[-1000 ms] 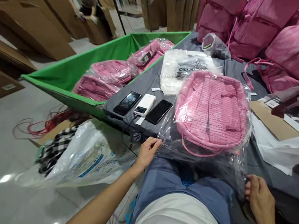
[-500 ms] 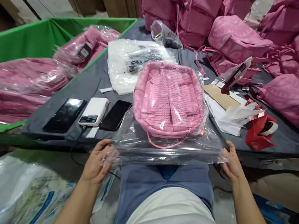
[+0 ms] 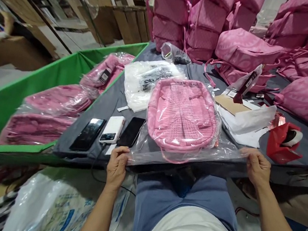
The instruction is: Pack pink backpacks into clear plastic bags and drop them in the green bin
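Note:
A pink backpack (image 3: 183,115) lies on the dark table inside a clear plastic bag (image 3: 149,155). The bag's open-end edge is stretched toward me, past the table's front edge. My left hand (image 3: 117,165) pinches the left corner of that edge, fingers closed. At the right corner, my right hand (image 3: 256,166) is closed on the plastic too. The backpack's thin pink handle loop (image 3: 175,158) points toward me under the film. Neither hand touches the backpack itself.
Left of the backpack lie two black phones (image 3: 88,134) and a white power bank (image 3: 112,129). Bagged pink backpacks fill a green bin (image 3: 13,103). Stacked pink backpacks (image 3: 205,28) stand behind. At right are papers (image 3: 245,129) and a red tape dispenser (image 3: 283,143).
The plastic edge is pulled into a tighter, narrower band, and both hands grip it more closely. The camera view has shifted left and up, so things appear lower and farther right.

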Demonstrator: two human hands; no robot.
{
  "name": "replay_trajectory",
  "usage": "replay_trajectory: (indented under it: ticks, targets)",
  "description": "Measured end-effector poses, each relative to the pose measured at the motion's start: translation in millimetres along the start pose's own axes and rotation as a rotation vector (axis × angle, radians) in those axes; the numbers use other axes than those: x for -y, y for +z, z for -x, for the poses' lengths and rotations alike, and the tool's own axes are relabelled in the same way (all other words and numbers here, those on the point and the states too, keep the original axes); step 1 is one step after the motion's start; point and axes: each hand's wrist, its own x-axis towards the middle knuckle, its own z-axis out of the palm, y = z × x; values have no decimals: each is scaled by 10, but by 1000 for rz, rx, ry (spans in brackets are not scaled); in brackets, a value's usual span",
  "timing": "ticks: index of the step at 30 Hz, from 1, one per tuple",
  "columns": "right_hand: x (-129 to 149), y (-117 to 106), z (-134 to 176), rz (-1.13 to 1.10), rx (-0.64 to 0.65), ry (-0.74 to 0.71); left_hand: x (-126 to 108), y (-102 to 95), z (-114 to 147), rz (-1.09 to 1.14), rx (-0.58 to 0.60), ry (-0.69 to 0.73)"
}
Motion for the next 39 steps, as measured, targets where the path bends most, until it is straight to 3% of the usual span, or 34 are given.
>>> replay_trajectory:
  ticks: [5,7,9,11,12,15,17,20,28,33,35,37,39]
  targets:
    - [86,366,-35,93,-103,148,34,118,-119,35,-3,-236]
    - [55,439,-26,72,-87,228,8,165,-156,-45,-19,-237]
    - [10,465,-7,50,-63,285,-94,244,-154,-220,-127,-138]
    - [-21,461,10,51,-75,302,-271,373,-97,-387,-250,61]
    - [-26,453,15,59,-92,301,-378,454,-55,-438,-242,190]
    - [-3,437,6,81,-135,286,-688,715,58,-443,18,528]
    - [25,435,-10,93,-151,267,-830,842,74,-439,135,596]
    - [57,437,-23,101,-148,256,-922,892,21,-496,208,595]
    - [65,421,-20,109,-117,213,-887,700,-338,-413,406,592]
    - [-2,465,-177,192,-41,226,-867,844,-805,-253,677,508]
    - [-20,471,-230,181,46,288,-874,903,-911,-190,779,479]
    - [-34,397,-255,130,142,364,-875,933,-958,-155,827,457]
    - [-57,188,-265,98,164,381,-852,944,-978,-116,846,448]
